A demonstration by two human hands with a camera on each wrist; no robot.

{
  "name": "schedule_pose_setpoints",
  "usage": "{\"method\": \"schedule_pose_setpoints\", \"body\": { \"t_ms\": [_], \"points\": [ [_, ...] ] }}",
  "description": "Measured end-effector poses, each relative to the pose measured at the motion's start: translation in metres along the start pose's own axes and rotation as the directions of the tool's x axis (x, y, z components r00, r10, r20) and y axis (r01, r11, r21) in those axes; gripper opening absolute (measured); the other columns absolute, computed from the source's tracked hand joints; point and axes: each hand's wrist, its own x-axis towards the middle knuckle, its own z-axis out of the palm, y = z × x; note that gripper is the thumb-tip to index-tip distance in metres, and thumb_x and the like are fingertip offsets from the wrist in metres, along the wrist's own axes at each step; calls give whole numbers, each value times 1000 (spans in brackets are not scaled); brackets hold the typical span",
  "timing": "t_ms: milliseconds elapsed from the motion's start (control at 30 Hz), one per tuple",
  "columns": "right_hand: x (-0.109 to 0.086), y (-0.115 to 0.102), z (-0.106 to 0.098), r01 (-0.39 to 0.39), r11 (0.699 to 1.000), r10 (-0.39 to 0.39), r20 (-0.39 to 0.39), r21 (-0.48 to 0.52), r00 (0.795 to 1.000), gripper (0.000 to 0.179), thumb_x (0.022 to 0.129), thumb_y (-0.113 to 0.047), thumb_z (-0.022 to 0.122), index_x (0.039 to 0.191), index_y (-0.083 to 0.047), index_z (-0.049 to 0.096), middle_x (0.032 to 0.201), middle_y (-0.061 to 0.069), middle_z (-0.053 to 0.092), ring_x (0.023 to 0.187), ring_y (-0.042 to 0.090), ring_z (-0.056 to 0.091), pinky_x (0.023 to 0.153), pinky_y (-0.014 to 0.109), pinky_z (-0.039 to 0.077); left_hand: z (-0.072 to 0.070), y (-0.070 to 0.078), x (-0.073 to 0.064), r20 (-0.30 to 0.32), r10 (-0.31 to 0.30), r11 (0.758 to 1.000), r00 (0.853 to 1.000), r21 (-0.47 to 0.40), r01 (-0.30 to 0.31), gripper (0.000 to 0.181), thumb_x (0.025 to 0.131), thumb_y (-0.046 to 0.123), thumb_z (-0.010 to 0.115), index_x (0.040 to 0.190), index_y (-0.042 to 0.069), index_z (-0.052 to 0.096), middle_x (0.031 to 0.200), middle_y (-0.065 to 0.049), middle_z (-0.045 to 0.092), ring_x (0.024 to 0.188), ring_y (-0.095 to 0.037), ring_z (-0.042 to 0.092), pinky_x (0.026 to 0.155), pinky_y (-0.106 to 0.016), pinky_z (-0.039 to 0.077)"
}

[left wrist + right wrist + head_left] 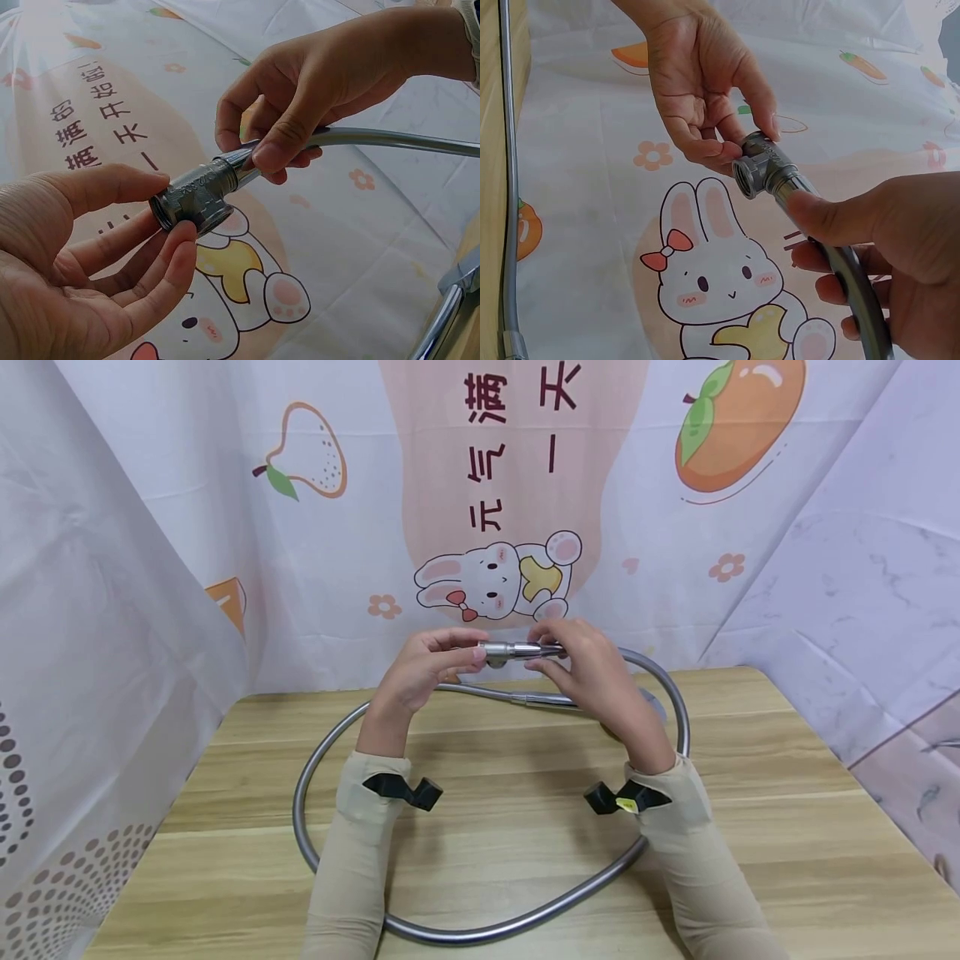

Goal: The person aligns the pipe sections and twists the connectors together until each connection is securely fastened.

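Note:
My left hand point(416, 672) pinches a grey metal tee fitting point(191, 196) between thumb and fingertips, above the far part of the table. A threaded side opening point(744, 180) of the tee shows in the right wrist view. My right hand point(600, 672) grips the chrome end point(244, 157) of a metal shower hose point(302, 810), lined up with the tee and meeting it. From this hand the hose loops down across the table, passing under both forearms. At its other end lies a chrome hand shower point(547, 699), its head partly hidden behind my right hand.
The wooden table point(480, 860) ends at a printed white curtain point(337, 568) close behind the hands. More curtain point(90, 610) hangs along the left, and a marbled cloth point(847, 602) covers the right side. Black camera mounts point(405, 789) sit on both sleeves.

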Motion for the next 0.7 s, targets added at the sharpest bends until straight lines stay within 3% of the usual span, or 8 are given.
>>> {"method": "schedule_pose_setpoints", "body": {
  "t_ms": [200, 400, 700],
  "points": [
    [0, -1, 1, 27, 1000, -28, -27, -3, 999, 26, 88, -16, 80, 108, -5, 68, 99, 10, 72, 93, 25, 63, 83, 41, 52, 0, 0, -1, 5, 10, 1000, 1000, 7, -10, 19, 93, 2, 70, 104, 16, 77, 95, 5, 75, 86, -12, 71, 85, -29, 58],
    [0, -2, 1, 32, 999, -33, -38, -6, 999, 22, 90, -18, 78, 106, -6, 69, 95, 7, 69, 89, 23, 59, 80, 38, 48, -1, 0, -1, -5, 29, 999, 1000, 33, -29, 20, 91, 3, 72, 103, 18, 78, 95, 6, 75, 89, -12, 68, 75, -24, 53],
    [-1, -2, 1, 23, 1000, -24, -31, -12, 999, 21, 92, -19, 75, 106, -5, 70, 94, 8, 68, 87, 23, 57, 77, 37, 46, -1, 0, -1, -34, 54, 996, 998, 72, -51, 23, 87, 3, 77, 108, 13, 79, 99, 5, 74, 93, -16, 64, 76, -24, 50]
  ]
}}
